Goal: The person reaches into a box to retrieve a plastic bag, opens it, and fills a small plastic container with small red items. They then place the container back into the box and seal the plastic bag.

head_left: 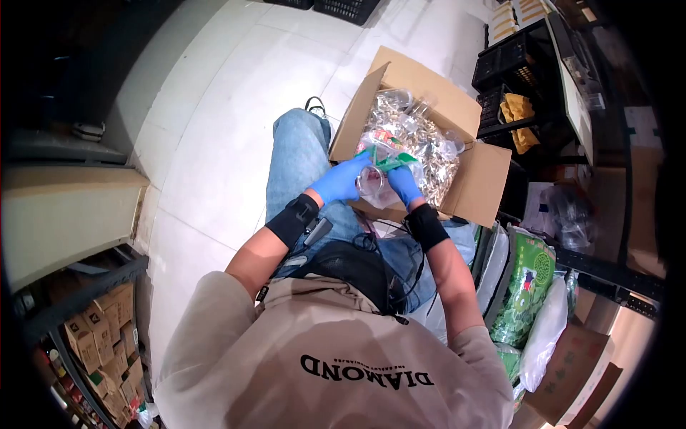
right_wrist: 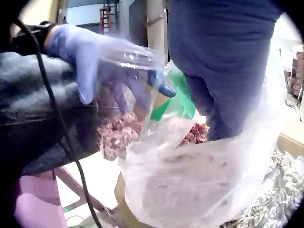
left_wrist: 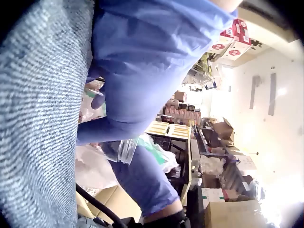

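My left hand (head_left: 339, 180), in a blue glove, grips a clear plastic jar (head_left: 371, 183). In the right wrist view the jar's threaded rim faces up, and dark red, crumbly dried pieces (right_wrist: 118, 135) sit low in it. A clear plastic bag (right_wrist: 190, 183) with green printing stands beside the jar, with more of the reddish pieces inside. My right hand (right_wrist: 213, 76), also gloved in blue, reaches down into the bag's mouth. Its fingertips are partly hidden by the bag, and I cannot tell whether they hold any pieces. The left wrist view shows the jar between both gloves.
An open cardboard box (head_left: 489, 182) full of small shiny packets (head_left: 436, 154) and some clear jars lies ahead, under the bag. Green bags (head_left: 525, 286) and a shelf with black crates (head_left: 504, 64) stand at the right. A black cable (right_wrist: 57, 114) hangs by the legs.
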The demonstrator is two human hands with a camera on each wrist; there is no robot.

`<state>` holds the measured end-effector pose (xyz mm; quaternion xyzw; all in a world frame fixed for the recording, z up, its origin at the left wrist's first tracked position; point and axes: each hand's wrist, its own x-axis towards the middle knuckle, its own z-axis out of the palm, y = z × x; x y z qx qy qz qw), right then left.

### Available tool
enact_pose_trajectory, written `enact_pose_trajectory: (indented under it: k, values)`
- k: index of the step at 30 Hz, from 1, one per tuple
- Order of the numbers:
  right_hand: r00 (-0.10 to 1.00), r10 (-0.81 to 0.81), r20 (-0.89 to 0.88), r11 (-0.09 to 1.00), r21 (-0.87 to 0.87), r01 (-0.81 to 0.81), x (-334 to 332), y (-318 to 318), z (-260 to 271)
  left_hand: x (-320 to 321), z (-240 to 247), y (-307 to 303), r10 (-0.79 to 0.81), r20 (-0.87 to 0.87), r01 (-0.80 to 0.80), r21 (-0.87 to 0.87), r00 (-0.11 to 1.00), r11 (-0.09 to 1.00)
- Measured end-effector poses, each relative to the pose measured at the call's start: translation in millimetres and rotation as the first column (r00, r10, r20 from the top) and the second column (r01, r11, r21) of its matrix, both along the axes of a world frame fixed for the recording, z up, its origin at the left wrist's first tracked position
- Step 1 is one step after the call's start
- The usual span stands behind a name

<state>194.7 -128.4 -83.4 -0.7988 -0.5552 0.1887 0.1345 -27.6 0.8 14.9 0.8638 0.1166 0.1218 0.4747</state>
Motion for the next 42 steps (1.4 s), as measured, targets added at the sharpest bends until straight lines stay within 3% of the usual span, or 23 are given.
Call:
enact_pose_trajectory:
  k: [1, 3, 5, 6, 8, 9, 10, 11, 12, 13, 15, 20, 23, 26, 29, 33, 35, 36, 37, 39, 41, 42]
  values:
    - [0.997, -0.033, -0.071, 0.995, -0.095, 0.026, -2.4, 3.7, -3.3, -1.4, 5.5, 0.1, -0.043, -0.069, 0.039, -0.059, 0.997, 0.997]
    - [0.997, -0.026, -0.067, 0.996, -0.084, 0.020, -1.5, 7.7, -8.1, -1.5, 10.2, 3.8, -0.082, -0.140, 0.067, -0.105, 0.987, 0.992]
    - [0.971, 0.224, 0.078, 0.953, -0.225, -0.202, 5.9, 7.5, -18.9, -3.2, 4.2, -2.2, -0.061, 0.033, 0.064, -0.089, 0.998, 0.994]
    - [0.941, 0.328, 0.088, 0.923, -0.242, -0.299, 0.3, 9.1, 7.2, -5.7, 7.1, -4.3, -0.034, 0.077, 0.037, -0.043, 0.996, 0.998]
    - [0.972, 0.229, -0.050, 0.964, -0.126, -0.234, 4.7, -1.6, -9.6, -10.1, 27.5, -4.7, -0.072, 0.203, 0.105, -0.155, 0.976, 0.982]
    - [0.970, 0.243, 0.000, 0.965, -0.100, -0.242, 0.4, -8.4, -6.5, -12.3, 25.1, -5.7, -0.063, 0.200, 0.106, -0.215, 0.978, 0.971]
    - [0.989, 0.132, -0.074, 0.977, -0.161, -0.142, 0.7, -11.1, -10.7, -14.4, 29.7, -4.2, -0.042, 0.197, 0.083, -0.207, 0.979, 0.975]
    - [0.990, 0.134, -0.044, 0.979, -0.150, -0.139, -12.4, -9.7, 17.4, -14.8, 33.9, -6.6, -0.020, 0.199, 0.062, -0.207, 0.980, 0.976]
    - [0.985, 0.168, -0.029, 0.976, -0.137, -0.170, -5.5, -15.6, -3.1, -11.7, 24.3, -8.5, -0.032, 0.197, 0.067, -0.173, 0.980, 0.983]
    - [0.978, 0.118, -0.173, 0.981, -0.135, -0.142, 3.7, -20.8, -26.0, -9.5, 14.0, -7.1, -0.047, 0.197, 0.075, -0.135, 0.979, 0.988]
    - [0.984, 0.109, -0.144, 0.923, -0.353, -0.154, 5.9, -18.7, -15.2, -12.3, 32.5, -8.8, -0.064, 0.252, 0.117, -0.201, 0.965, 0.972]
    - [0.983, 0.083, -0.161, 0.944, -0.304, -0.129, 0.7, -16.8, -16.6, -5.2, 9.2, -9.3, -0.061, 0.181, 0.095, -0.186, 0.981, 0.978]
    - [0.983, 0.068, -0.170, 0.950, -0.290, -0.116, 1.7, -16.3, -19.8, -11.4, 32.4, -10.1, -0.046, 0.265, 0.100, -0.191, 0.963, 0.977]
    - [0.980, 0.050, -0.191, 0.957, -0.270, -0.102, 0.5, -12.9, -26.2, -11.0, 25.2, -7.9, -0.121, 0.152, 0.131, -0.057, 0.981, 0.990]
    - [0.976, 0.031, -0.216, 0.966, -0.245, -0.084, -3.1, -15.4, -36.0, -12.7, 40.5, -14.1, -0.114, 0.185, 0.136, -0.110, 0.976, 0.985]
    - [0.967, 0.017, -0.254, 0.978, -0.196, -0.069, -5.9, -10.3, -56.6, -10.4, 5.4, -18.2, -0.140, 0.185, 0.161, -0.102, 0.973, 0.982]
    - [0.988, 0.042, -0.149, 0.960, -0.267, -0.081, -15.3, 3.1, -23.4, -9.4, -0.2, -16.2, -0.119, 0.128, 0.125, -0.043, 0.985, 0.991]
    - [0.991, 0.074, -0.114, 0.975, -0.199, -0.096, -14.4, 7.8, -28.7, -12.5, 8.3, -15.6, -0.144, 0.021, 0.145, -0.056, 0.989, 0.988]
    - [0.993, 0.093, -0.078, 0.985, -0.141, -0.104, -14.5, 2.6, -36.4, -9.6, 20.0, -14.3, -0.208, -0.097, 0.187, -0.191, 0.973, 0.964]
    - [0.999, 0.011, -0.053, 0.980, -0.198, -0.022, -26.7, 1.0, -2.7, -3.7, -6.6, -16.2, -0.242, 0.006, 0.241, -0.117, 0.970, 0.963]
    - [0.990, -0.038, -0.136, 0.969, -0.247, 0.003, -24.4, 4.8, -0.8, -2.7, -17.5, -17.5, -0.199, 0.072, 0.201, -0.010, 0.977, 0.980]
    - [0.989, -0.058, -0.133, 0.967, -0.252, 0.023, -27.3, -0.4, -3.0, -1.5, -16.4, -15.8, -0.222, 0.016, 0.222, 0.004, 0.975, 0.975]
